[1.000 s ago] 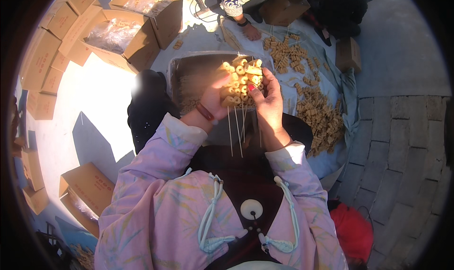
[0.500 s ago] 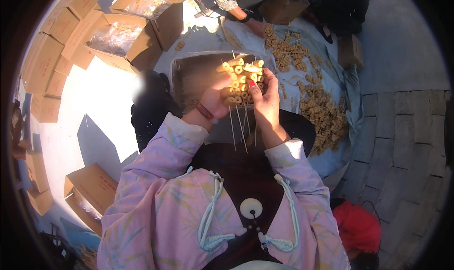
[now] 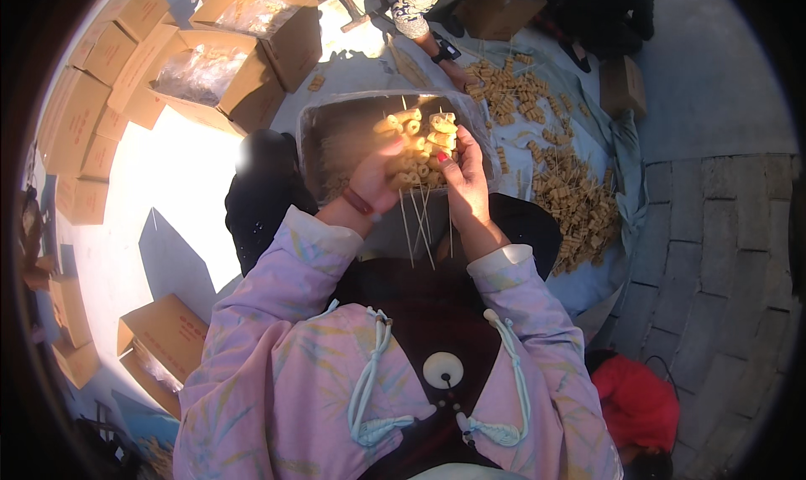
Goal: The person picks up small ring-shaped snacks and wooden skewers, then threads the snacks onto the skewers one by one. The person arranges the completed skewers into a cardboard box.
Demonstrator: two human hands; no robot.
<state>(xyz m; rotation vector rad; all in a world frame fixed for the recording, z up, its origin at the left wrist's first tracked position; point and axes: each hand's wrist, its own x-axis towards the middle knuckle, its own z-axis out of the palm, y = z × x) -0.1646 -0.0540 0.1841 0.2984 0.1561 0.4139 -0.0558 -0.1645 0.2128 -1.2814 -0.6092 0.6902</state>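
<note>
A bundle of skewers (image 3: 416,148), thin sticks threaded with ring-shaped yellow-brown rolls, is held between my hands. Its bare stick ends point down toward me. My left hand (image 3: 376,178) is closed round the bundle's left side, its fingertips partly hidden. With thumb and fingers, my right hand (image 3: 466,182) grips the right side, where one skewer (image 3: 442,131) stands a little apart from the others. Just beyond and beneath is a plastic-lined box (image 3: 312,115), its inside shadowed and partly blurred.
More skewers (image 3: 575,215) lie heaped on a pale sheet (image 3: 588,287) to the right. A co-worker's hand (image 3: 457,75) reaches to the far pile. Open cartons (image 3: 273,68) with plastic bags stand far left, beside stacked cartons (image 3: 80,127). Another carton (image 3: 172,333) is near left.
The bundle and both hands have shifted slightly left. A skewer on the right has separated from the rest, leaving a gap. The co-worker's hand has moved slightly nearer.
</note>
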